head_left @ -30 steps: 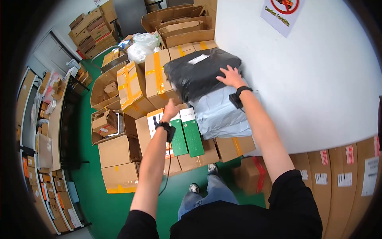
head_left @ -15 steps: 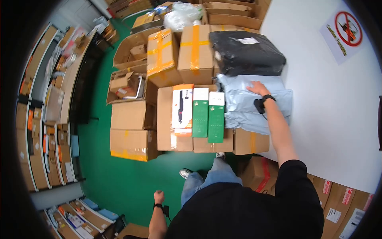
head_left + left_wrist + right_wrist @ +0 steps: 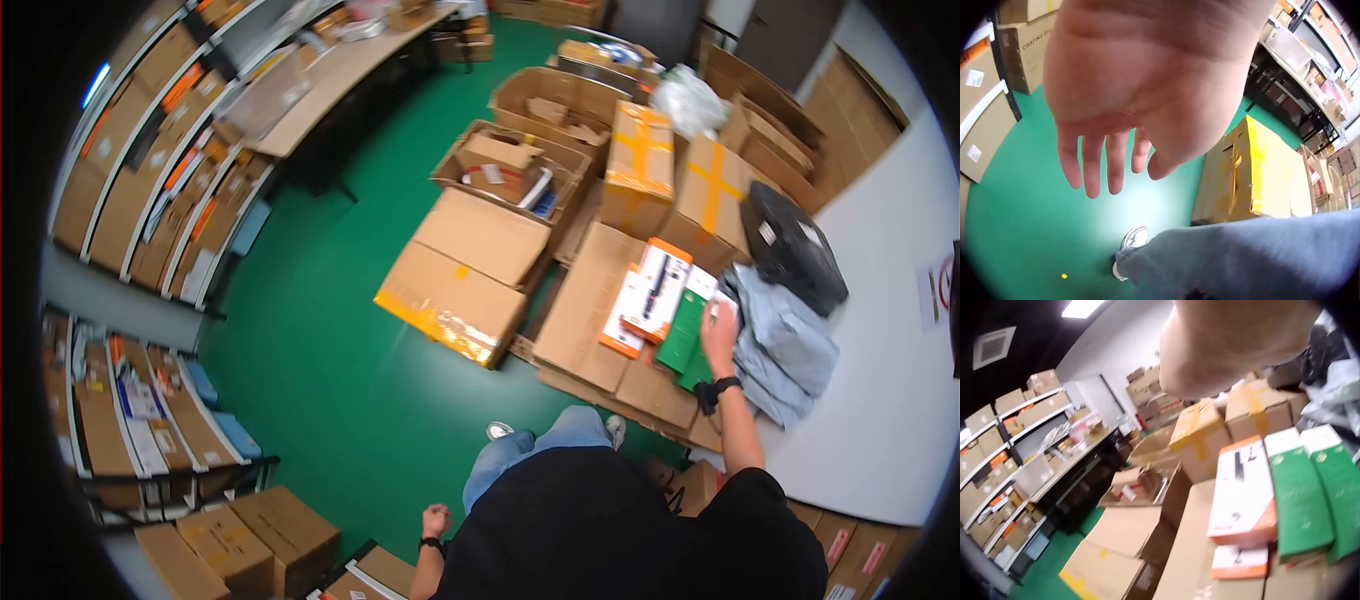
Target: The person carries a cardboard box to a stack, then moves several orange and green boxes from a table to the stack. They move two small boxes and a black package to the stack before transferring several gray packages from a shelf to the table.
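Note:
My left hand (image 3: 1147, 94) hangs beside my body with its fingers loosely extended and nothing in it. In the head view my right hand (image 3: 718, 340) is over the white-and-green boxes, its fingers loose; no held thing shows. Two green boxes (image 3: 1300, 500) with white ends lie side by side on cardboard. Beside them are orange-and-white boxes (image 3: 660, 285), one stacked over another. To the right of my right hand lies a crumpled pale blue-grey plastic bag (image 3: 785, 350), and behind it a black plastic-wrapped parcel (image 3: 795, 245). The right fingers are hidden in the right wrist view.
Taped cartons (image 3: 640, 165) stand behind the small boxes. A flat-topped carton (image 3: 465, 265) and an open carton (image 3: 560, 165) are to the left. Shelves (image 3: 150, 180) and a long table (image 3: 340, 80) line the left side; a white wall (image 3: 880, 420) borders the right.
The head view has swung left. My left hand left the small boxes and dropped to my side. My right hand moved from the black parcel across the blue-grey bag to over the green boxes.

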### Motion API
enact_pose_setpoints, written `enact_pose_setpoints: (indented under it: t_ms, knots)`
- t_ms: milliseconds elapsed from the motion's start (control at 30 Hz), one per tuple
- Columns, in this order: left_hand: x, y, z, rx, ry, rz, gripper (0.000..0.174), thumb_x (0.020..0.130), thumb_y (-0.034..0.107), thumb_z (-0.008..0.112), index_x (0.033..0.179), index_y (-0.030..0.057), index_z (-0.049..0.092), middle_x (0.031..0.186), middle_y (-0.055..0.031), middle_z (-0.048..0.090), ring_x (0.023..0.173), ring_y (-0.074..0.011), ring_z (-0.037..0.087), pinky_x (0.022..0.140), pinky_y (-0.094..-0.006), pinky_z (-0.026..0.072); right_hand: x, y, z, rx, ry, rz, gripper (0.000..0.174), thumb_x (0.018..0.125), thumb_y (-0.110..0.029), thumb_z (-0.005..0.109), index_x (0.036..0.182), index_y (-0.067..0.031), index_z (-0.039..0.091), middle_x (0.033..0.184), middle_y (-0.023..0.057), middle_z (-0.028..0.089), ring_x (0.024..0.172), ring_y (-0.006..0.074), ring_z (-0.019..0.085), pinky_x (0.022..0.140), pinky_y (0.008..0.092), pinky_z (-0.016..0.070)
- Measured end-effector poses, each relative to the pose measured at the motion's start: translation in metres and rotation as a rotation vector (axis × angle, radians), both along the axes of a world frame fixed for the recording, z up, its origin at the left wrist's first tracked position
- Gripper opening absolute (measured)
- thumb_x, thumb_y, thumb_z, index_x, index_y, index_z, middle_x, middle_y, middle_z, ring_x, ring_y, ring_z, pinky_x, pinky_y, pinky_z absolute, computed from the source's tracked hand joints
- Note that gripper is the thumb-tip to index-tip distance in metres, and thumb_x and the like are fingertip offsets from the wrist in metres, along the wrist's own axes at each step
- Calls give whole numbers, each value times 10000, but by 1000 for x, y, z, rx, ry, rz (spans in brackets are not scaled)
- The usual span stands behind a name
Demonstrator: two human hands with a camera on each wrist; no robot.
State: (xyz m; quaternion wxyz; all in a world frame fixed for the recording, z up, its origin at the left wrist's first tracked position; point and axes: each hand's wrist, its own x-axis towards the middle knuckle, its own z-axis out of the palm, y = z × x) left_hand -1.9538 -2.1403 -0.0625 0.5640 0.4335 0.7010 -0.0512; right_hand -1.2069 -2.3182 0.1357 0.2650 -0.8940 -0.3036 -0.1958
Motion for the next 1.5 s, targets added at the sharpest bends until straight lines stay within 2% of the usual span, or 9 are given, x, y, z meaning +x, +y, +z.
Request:
enact_pose_setpoints:
  t_ms: [167,300,433,633,833,967,1200,1400,1500]
  knots:
    - [-24,137,7,130,10,114,339,907,232,592,1215,92,577,969,-84,698,769,-194,673,593,-330,522,-139,152,-102,-546,660,586,256,829,-229,565,944,-35,686,891,225,672,858,374,654,789,451,523]
    - [-35,247,19,340,-96,204,329,917,228,597,1213,82,587,983,-101,704,778,-182,675,631,-317,528,-199,245,-172,-782,973,854,213,775,-239,628,910,-108,728,889,128,710,841,284,682,779,371,536]
    - [-61,353,19,425,-113,211,313,915,220,607,1189,68,606,955,-106,712,767,-177,675,668,-309,532,-222,364,-203,-1092,815,821,346,794,-382,681,986,-96,716,968,144,708,912,303,676,829,391,529]
    - [-138,479,-33,459,-60,226,241,891,208,635,1099,91,671,865,-91,719,708,-150,667,663,-300,538,-233,571,-221,-1000,835,628,318,812,-359,649,990,-108,725,1040,139,696,1021,284,646,901,375,501]
    - [-140,641,30,514,31,260,204,925,160,602,1087,49,659,885,-112,703,805,-164,674,703,-308,569,-232,820,-188,-634,811,683,452,874,-457,583,988,-36,701,949,188,693,936,337,660,852,398,513]
    - [-102,765,36,544,-8,259,205,927,161,597,1076,37,665,886,-117,704,806,-168,675,717,-308,569,-245,989,-144,-443,807,659,487,908,-478,541,999,-22,684,917,208,684,917,360,653,817,426,507]
    - [-6,1059,-1,673,-95,68,209,890,207,637,1048,80,690,830,-82,714,752,-160,675,709,-311,525,-228,1221,-183,-455,765,682,413,903,-429,581,1040,-51,677,983,174,693,946,357,648,875,434,506]
    - [121,1342,26,783,-187,-148,232,881,265,640,1047,112,695,954,-121,716,930,-265,681,813,-361,518,-157,1327,-174,-770,853,608,306,860,-350,640,994,-83,705,1009,160,695,978,328,652,882,405,512]
    - [218,1449,68,776,-252,-324,250,881,272,637,1072,117,683,977,-129,711,936,-275,681,819,-377,523,-104,1355,-184,-617,850,444,306,846,-345,661,984,-76,709,950,162,702,918,292,676,838,380,526]
